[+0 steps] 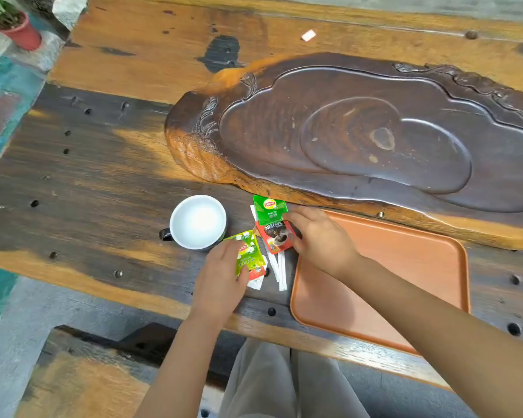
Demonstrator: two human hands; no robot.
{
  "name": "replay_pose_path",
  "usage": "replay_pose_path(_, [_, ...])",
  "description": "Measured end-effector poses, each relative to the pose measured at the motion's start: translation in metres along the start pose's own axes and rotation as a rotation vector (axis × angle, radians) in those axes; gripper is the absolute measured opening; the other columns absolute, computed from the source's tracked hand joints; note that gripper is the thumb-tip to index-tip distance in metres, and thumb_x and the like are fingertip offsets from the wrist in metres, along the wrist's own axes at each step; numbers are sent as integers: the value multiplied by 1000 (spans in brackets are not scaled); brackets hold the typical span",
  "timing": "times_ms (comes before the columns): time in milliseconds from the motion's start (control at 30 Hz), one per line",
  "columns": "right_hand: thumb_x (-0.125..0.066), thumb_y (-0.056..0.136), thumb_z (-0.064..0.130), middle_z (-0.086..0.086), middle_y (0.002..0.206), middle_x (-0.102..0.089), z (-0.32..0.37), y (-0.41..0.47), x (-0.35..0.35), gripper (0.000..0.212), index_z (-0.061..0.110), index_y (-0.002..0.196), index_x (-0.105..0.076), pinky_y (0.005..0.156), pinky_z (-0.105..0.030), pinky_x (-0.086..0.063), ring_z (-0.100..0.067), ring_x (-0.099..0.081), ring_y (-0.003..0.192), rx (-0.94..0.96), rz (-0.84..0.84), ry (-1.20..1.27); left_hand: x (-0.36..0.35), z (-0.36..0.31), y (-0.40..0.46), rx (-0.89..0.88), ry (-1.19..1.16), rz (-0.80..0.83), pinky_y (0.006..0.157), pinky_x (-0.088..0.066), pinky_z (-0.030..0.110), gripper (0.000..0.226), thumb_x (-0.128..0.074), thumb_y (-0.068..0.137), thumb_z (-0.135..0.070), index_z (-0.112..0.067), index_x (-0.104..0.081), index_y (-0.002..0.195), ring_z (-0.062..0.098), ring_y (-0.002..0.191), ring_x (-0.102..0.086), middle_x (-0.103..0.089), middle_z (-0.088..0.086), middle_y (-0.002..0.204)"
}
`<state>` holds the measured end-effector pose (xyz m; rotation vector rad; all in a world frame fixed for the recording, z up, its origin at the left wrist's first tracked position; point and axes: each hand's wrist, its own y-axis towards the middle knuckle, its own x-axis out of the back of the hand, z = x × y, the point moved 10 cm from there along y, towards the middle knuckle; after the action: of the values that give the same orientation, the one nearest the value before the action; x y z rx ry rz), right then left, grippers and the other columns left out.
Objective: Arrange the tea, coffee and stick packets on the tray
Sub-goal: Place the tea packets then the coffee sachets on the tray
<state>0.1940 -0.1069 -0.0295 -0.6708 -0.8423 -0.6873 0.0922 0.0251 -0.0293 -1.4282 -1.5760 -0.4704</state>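
An orange tray (pixel 405 267) lies at the table's near edge, bare. Left of it sits a small pile of packets. My right hand (pixel 317 236) pinches the red coffee packet (pixel 277 236), with a dark green tea packet (pixel 268 208) overlapping just above it. My left hand (pixel 221 276) holds a light green tea packet (pixel 249 254) over another red and white packet (pixel 258 274). Thin white stick packets (pixel 280 271) lie on the wood between my hands, partly hidden under the other packets.
A dark mug with a white inside (pixel 197 222) stands just left of the packets. A large carved wooden tea board (pixel 360 137) fills the table behind the tray. A small white slip (pixel 308 35) lies far back. A red plant pot (pixel 21 33) sits off the table, top left.
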Motion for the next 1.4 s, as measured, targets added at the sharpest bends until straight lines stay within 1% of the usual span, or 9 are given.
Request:
replay_pose_path(167, [-47,88,9,-5,153,-27,8,37,-31,58,15,143,-33,112,-33,-22,-23,-24,140,80,153,-138,-43,17,6,13,152,155,101,-41,41,53,-50,89,-19,-18,-34,140,22,138,-24,-26,4,152])
replay_pose_path(300, [-47,87,7,-6,152,-32,-1,47,-46,55,13,141,-36,110,-34,-27,-23,-28,138,70,191,-227,-44,24,6,5,160,106,100,-42,43,49,-53,89,-20,-20,-41,136,24,136,-30,-34,4,148])
replay_pose_path(400, [-58,75,0,-14,113,-67,3,49,-45,35,6,109,-64,83,-37,-51,-31,-57,109,145,53,-283,-35,18,3,-71,139,7,79,-54,42,42,-68,78,-14,-18,-61,119,28,118,-52,-56,8,129])
replay_pose_path(467, [-70,63,0,-5,79,-72,5,45,-47,20,10,80,-70,58,-31,-55,-28,-65,80,187,-12,-338,-31,16,0,-102,120,-37,65,-56,39,41,-76,68,-8,-18,-68,107,26,104,-61,-66,7,116])
replay_pose_path(533, [-75,61,2,0,74,-72,7,42,-48,18,14,73,-70,52,-27,-54,-24,-66,74,214,-45,-348,-26,11,-4,-109,101,-69,61,-57,36,40,-79,64,-5,-18,-71,101,24,97,-66,-70,5,110])
replay_pose_path(767, [-61,80,10,-3,95,-75,19,-15,34,18,10,94,-73,80,-25,-50,-20,-69,86,259,-418,14,9,-10,-26,-115,96,-171,70,-55,28,38,-40,80,-20,-12,-74,96,18,88,-70,-74,2,100])
replay_pose_path(1033, [-58,86,9,-5,99,-73,-74,-124,59,18,5,97,-72,82,-26,-49,-24,-67,85,67,-513,-105,42,-66,-53,-342,70,-452,83,-48,23,30,-45,90,-14,-9,-73,98,14,89,-69,-74,4,98])
replay_pose_path(1167, [-58,86,9,-4,103,-73,-88,-138,43,19,7,99,-72,73,-34,-53,-24,-66,84,77,-498,-216,-18,-115,-27,-491,78,-328,93,-41,23,30,-46,84,-11,-11,-73,98,15,98,-68,-73,2,103])
replay_pose_path(1400, [-55,89,18,-4,98,-74,-92,-145,8,22,8,90,-74,65,-37,-55,-28,-66,79,102,-478,-168,-105,-127,-13,-522,90,-73,70,-57,27,31,-46,77,-13,-15,-75,87,15,89,-71,-75,-1,96])
